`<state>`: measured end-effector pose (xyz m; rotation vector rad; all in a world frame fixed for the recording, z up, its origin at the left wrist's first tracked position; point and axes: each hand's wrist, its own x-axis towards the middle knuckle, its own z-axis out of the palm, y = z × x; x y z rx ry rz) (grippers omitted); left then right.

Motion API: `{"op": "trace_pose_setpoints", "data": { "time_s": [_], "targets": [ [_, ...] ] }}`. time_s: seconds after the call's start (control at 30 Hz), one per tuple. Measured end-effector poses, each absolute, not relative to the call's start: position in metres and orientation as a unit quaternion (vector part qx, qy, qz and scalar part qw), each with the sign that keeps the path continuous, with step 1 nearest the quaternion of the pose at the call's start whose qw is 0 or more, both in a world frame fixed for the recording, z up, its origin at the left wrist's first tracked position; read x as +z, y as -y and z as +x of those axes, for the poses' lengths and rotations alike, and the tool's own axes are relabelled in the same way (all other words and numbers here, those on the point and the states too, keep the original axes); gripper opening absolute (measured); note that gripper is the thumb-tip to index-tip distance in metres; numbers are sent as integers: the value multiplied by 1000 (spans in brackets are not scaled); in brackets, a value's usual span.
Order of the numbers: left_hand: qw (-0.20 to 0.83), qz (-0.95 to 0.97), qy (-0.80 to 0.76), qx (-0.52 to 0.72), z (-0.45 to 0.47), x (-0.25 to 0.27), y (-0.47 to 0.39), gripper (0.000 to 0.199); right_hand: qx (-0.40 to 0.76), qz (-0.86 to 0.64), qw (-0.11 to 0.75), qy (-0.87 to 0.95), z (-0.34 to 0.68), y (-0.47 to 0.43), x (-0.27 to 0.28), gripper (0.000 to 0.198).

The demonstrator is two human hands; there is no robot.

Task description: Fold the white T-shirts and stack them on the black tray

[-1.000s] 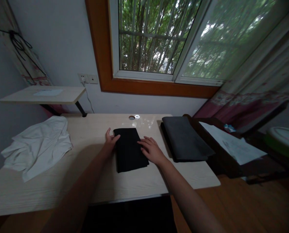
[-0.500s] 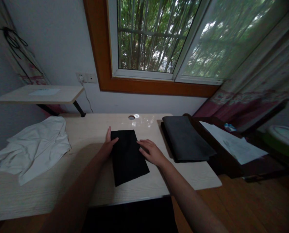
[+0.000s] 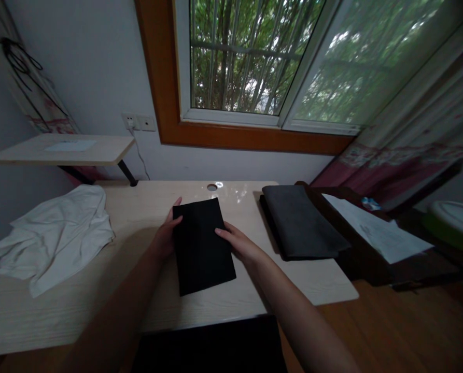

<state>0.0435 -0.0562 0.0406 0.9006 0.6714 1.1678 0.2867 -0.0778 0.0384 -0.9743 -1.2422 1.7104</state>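
Observation:
Both hands hold a flat black rectangular piece (image 3: 203, 248), which looks like a folded sheet or bag; I cannot tell its material. My left hand (image 3: 167, 231) grips its upper left edge, thumb on top and the other fingers behind. On the opposite edge, my right hand (image 3: 239, 242) has its thumb on the top face and its fingers underneath. The far end seems raised a little off the desk. To the right of my right hand lies a stack of dark grey and black flat pieces (image 3: 299, 220).
The pale wooden desk (image 3: 138, 207) has a crumpled white cloth (image 3: 60, 228) on its left, below a small raised shelf (image 3: 60, 147). A round cable hole (image 3: 212, 187) is near the back edge. Right of the desk, papers (image 3: 375, 228) lie on a dark surface.
My fingers have slid under the black piece's side edges, so both hands now grip it. Its far end has come up and shifted slightly left.

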Motion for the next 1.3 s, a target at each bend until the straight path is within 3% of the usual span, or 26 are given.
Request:
{"op": "trace_pose_setpoints", "data": {
  "time_s": [0.13,0.3,0.53,0.83,1.03,1.3],
  "targets": [
    [676,413,-307,527,38,40,56,93,764,-362,361,393,274,81,36,40],
    [666,408,-323,534,36,38,51,93,762,-344,403,371,266,84,32,49],
    [673,393,-315,542,46,35,45,96,627,-411,492,443,281,81,44,61],
    [721,401,-260,502,44,25,44,86,505,-497,508,489,355,62,89,65],
    [718,417,-264,490,41,24,44,85,427,-565,530,465,423,46,134,54],
    [726,417,-263,480,37,19,40,84,407,-657,487,406,493,28,161,51]
  ]
}}
